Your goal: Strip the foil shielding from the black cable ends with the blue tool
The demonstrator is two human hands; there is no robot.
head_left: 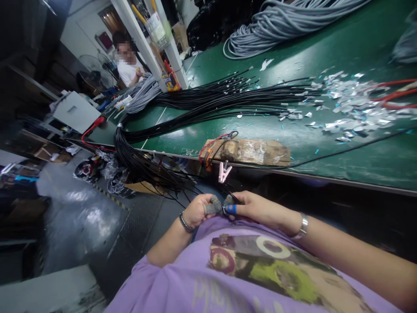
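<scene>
My left hand (201, 209) and my right hand (254, 208) meet close in front of my purple shirt, below the table edge. Both pinch the ends of thin black wires (182, 191) between taped fingertips, grey tape on the left thumb and blue tape on a right finger. The wires belong to a thick black wire bundle (208, 102) that lies across the green table (247, 134) and droops over its front edge down to my hands.
A taped cardboard block (257, 151) with red wires and a pink clip (224, 172) sits at the table edge. Silvery scraps (348, 111) litter the right side. Grey cable coils (276, 21) lie at the back. Another person (130, 61) sits far left.
</scene>
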